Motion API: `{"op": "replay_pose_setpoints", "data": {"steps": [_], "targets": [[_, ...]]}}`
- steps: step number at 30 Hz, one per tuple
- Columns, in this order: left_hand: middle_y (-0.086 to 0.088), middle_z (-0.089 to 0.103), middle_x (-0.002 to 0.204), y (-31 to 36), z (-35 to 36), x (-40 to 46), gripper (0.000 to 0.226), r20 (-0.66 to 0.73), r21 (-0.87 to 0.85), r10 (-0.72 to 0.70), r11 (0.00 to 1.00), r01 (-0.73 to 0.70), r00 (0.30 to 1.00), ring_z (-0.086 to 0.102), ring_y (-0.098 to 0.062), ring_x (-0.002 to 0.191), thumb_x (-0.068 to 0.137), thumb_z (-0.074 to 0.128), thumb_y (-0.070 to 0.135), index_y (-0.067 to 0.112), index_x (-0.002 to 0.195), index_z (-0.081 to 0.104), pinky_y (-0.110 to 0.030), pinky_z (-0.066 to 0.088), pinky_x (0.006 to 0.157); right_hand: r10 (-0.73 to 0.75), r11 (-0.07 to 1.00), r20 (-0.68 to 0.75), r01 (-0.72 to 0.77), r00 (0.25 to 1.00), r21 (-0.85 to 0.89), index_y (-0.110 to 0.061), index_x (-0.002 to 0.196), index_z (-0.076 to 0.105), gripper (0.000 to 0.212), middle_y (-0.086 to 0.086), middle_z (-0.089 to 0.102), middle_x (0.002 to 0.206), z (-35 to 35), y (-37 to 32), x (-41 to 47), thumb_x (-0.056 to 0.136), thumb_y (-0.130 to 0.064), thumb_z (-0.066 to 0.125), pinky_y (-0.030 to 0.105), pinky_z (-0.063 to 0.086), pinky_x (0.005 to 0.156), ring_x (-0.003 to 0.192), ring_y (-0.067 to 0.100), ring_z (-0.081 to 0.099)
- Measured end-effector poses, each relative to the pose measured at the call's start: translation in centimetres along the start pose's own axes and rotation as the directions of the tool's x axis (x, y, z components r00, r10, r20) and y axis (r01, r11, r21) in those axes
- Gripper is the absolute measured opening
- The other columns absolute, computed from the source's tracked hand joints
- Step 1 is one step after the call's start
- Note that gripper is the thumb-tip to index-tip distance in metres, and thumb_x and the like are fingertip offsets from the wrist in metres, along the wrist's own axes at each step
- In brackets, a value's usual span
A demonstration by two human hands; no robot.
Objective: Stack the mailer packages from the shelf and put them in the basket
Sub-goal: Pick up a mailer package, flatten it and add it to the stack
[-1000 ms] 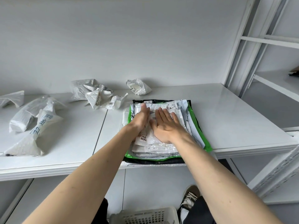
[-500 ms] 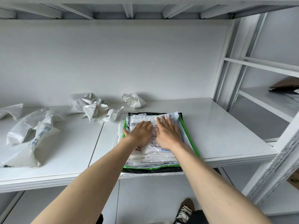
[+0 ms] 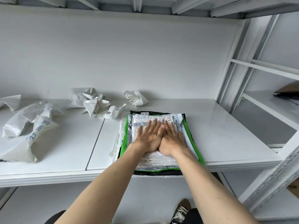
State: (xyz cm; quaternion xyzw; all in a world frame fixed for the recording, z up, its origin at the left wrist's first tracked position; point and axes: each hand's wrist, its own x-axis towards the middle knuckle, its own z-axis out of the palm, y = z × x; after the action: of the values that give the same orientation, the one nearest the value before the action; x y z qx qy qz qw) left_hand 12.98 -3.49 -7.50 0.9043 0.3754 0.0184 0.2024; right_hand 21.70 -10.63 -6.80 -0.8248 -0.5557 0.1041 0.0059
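A flat stack of mailer packages (image 3: 157,162) lies on the white shelf (image 3: 226,139), near its front edge. White mailers sit on top of a green one and a black one at the bottom. My left hand (image 3: 149,137) and my right hand (image 3: 172,139) lie palm down, side by side, on top of the stack, fingers spread and touching each other. Neither hand grips anything. The basket is out of view.
Crumpled white mailers (image 3: 95,102) and one more (image 3: 135,97) lie at the back of the shelf. Larger white bags (image 3: 30,130) lie at the left. A second shelf unit (image 3: 265,73) stands to the right, with a brown item (image 3: 288,90) on it. My shoe (image 3: 181,210) shows below.
The view has tilted up, so the basket below has left the frame. My hands have come together and now press flat on the stack's middle.
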Motion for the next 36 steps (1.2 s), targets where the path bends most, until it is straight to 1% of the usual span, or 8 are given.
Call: {"op": "replay_pose_setpoints", "data": {"steps": [7,12,18,24,30,32,34,36], "targets": [[0.008,-0.021,0.160,0.0,-2.4,-1.2,0.062,0.040,-0.096,0.021,0.995,-0.017,0.999,-0.021,-0.009,0.145,0.100,0.001,0.055,0.028,0.155,-0.007,-0.048,-0.016,0.117,0.002,0.998,-0.051,-0.005,0.999,-0.062,-0.021,0.156,-0.005,0.066,-0.001,-0.013,0.163,-2.6,-1.3,-0.8,0.101,-0.032,0.029,0.051,-0.007,0.120,0.150,0.021,-0.015],[0.009,-0.013,0.161,-1.3,-7.0,-2.2,0.063,-0.081,-0.162,0.033,0.986,-0.045,0.996,-0.014,-0.010,0.148,0.098,-0.001,0.059,0.033,0.154,-0.004,-0.050,-0.012,0.118,-0.002,0.999,-0.157,0.010,0.988,0.051,-0.022,0.154,0.019,0.057,0.005,0.009,0.164,-8.3,-1.3,0.6,0.100,-0.029,0.034,0.047,0.011,0.121,0.151,0.028,0.005],[0.008,-0.005,0.163,-5.5,-13.1,-1.4,0.060,-0.195,-0.176,-0.043,0.984,0.009,0.980,-0.012,-0.012,0.149,0.101,0.006,0.056,0.031,0.155,0.004,-0.052,-0.006,0.119,-0.025,0.985,-0.139,0.048,0.990,0.168,-0.020,0.153,0.029,0.054,0.004,0.026,0.160,-14.0,-2.3,2.6,0.100,-0.023,0.039,0.030,0.023,0.118,0.146,0.023,0.027],[-0.003,0.017,0.161,-8.9,-15.8,-0.4,0.051,-0.219,-0.159,-0.095,0.985,0.060,0.971,0.000,-0.017,0.150,0.106,0.020,0.039,0.018,0.151,0.029,-0.050,0.006,0.118,-0.037,0.983,-0.091,0.053,0.995,0.176,-0.018,0.150,0.036,0.056,0.005,0.035,0.156,-13.7,-5.6,7.0,0.095,-0.015,0.044,0.031,0.031,0.113,0.141,0.024,0.036],[0.002,0.012,0.162,-13.2,-17.7,2.3,0.047,-0.231,-0.138,-0.149,0.983,0.119,0.961,-0.006,-0.016,0.150,0.106,0.024,0.034,0.023,0.152,0.027,-0.047,0.007,0.119,-0.086,0.982,-0.060,0.095,0.994,0.163,-0.023,0.140,0.050,0.047,0.005,0.050,0.145,-12.8,-8.7,13.0,0.093,-0.020,0.050,0.030,0.040,0.104,0.130,0.025,0.048],[0.000,0.015,0.161,-14.2,-17.9,3.2,0.045,-0.261,-0.158,-0.189,0.976,0.152,0.947,-0.002,-0.019,0.150,0.106,0.026,0.028,0.021,0.150,0.031,-0.047,0.009,0.117,-0.093,0.985,-0.061,0.101,0.994,0.143,-0.021,0.130,0.059,0.038,0.007,0.056,0.137,-12.3,-9.2,15.2,0.093,-0.018,0.048,0.030,0.044,0.099,0.123,0.026,0.053],[-0.005,0.018,0.160,-15.3,-18.1,4.4,0.042,-0.281,-0.178,-0.232,0.966,0.187,0.931,0.008,-0.026,0.147,0.105,0.028,0.017,0.014,0.146,0.036,-0.048,0.018,0.114,-0.097,0.989,-0.056,0.103,0.994,0.105,-0.017,0.094,0.065,0.020,0.006,0.065,0.107,-11.5,-9.7,17.7,0.093,-0.017,0.045,0.027,0.047,0.075,0.100,0.025,0.059],[-0.006,0.021,0.159,-16.3,-17.9,5.4,0.042,-0.259,-0.211,-0.262,0.955,0.210,0.930,0.013,-0.027,0.144,0.104,0.028,0.020,0.013,0.145,0.037,-0.052,0.020,0.112,-0.072,0.993,-0.040,0.076,0.997,0.094,-0.018,0.069,0.046,0.025,0.003,0.053,0.077,-10.7,-10.2,19.3,0.093,-0.015,0.042,0.025,0.036,0.056,0.081,0.023,0.052]]}}
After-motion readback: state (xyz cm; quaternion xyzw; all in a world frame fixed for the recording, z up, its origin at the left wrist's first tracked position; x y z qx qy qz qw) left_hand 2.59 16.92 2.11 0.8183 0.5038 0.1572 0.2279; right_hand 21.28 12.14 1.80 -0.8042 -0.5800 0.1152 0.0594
